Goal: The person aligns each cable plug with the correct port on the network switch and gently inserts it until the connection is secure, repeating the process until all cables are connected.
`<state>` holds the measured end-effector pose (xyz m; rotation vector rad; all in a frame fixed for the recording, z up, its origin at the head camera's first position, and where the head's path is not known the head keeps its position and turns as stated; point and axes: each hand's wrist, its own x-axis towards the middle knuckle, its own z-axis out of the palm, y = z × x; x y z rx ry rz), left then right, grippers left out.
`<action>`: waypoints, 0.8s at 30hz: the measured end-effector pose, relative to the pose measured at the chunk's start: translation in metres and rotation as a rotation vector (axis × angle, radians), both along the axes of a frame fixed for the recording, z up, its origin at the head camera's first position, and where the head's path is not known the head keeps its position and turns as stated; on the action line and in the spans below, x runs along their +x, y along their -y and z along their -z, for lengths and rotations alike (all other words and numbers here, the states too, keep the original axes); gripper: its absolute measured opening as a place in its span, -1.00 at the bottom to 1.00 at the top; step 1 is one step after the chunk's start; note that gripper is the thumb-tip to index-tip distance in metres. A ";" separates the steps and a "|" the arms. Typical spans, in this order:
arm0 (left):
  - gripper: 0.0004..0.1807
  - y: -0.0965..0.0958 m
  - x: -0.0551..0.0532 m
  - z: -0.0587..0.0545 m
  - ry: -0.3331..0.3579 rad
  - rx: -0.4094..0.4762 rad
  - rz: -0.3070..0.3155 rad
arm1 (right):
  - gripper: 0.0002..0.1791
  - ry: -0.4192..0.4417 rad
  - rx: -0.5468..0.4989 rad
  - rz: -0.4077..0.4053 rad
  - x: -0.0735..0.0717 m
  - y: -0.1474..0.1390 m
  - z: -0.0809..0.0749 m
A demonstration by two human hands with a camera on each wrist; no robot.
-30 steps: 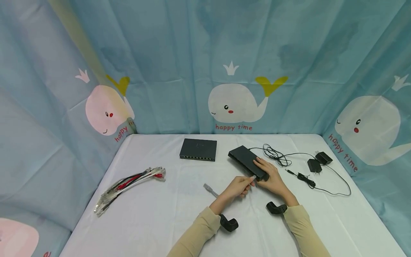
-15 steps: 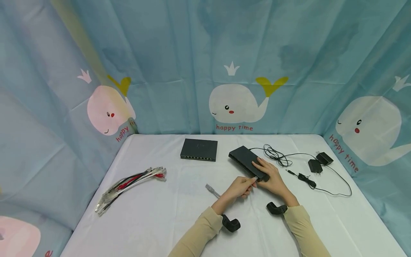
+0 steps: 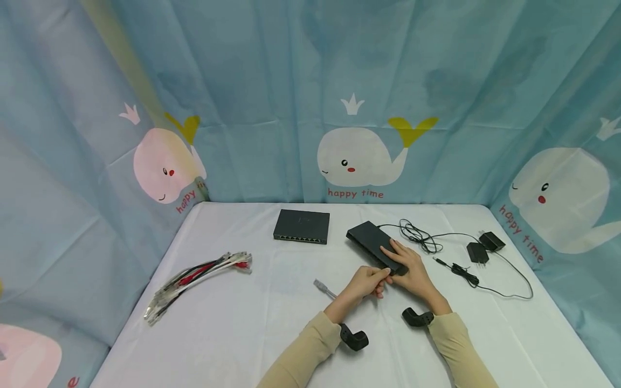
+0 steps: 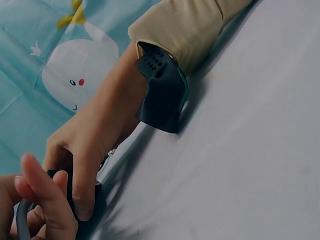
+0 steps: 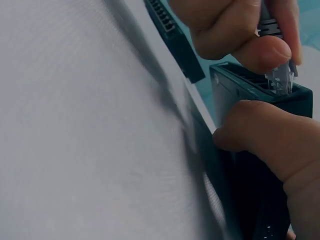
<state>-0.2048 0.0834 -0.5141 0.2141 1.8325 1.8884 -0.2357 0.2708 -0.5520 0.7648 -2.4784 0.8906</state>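
Note:
My left hand (image 3: 367, 281) pinches a grey Ethernet cable (image 5: 269, 26) just behind its clear plug (image 5: 281, 81). That plug sits at the end port of a black network switch (image 3: 372, 242), its tip partly hidden by the port rim in the right wrist view. My right hand (image 3: 412, 271) grips the same switch near this end, fingers spread over the top and thumb (image 5: 245, 125) along the other face. The cable's free grey end (image 3: 322, 287) sticks out left of my left wrist. In the left wrist view the cable loops past the left fingers (image 4: 50, 210).
A second black network switch (image 3: 302, 226) lies at the back, ports facing forward. A bundle of mixed cables (image 3: 196, 283) lies at left. Right of the held switch are a coiled black cord (image 3: 419, 236), two black power adapters (image 3: 485, 247) and a tied barrel-plug lead (image 3: 463, 272).
My left hand has shifted slightly right, bringing the plug closer in to the switch's port. My right hand keeps its grip on the switch, nearly still.

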 end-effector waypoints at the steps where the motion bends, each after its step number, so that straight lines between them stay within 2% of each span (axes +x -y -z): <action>1: -0.54 0.000 0.000 0.000 0.005 0.011 0.000 | -0.16 0.000 0.000 0.004 0.000 0.000 0.000; 10: -0.56 -0.002 -0.005 0.002 0.055 0.053 -0.007 | -0.17 -0.009 0.011 0.001 0.002 0.002 -0.002; 15: -0.57 -0.005 -0.008 0.000 0.045 0.025 -0.001 | -0.21 0.019 0.009 0.001 0.003 0.001 -0.006; 20: -0.54 -0.003 -0.010 -0.003 -0.058 -0.101 0.064 | -0.14 0.049 -0.013 -0.005 0.004 -0.003 -0.007; 24: -0.53 0.003 -0.009 -0.007 -0.211 -0.229 0.111 | -0.12 0.069 0.007 -0.022 0.002 -0.003 -0.006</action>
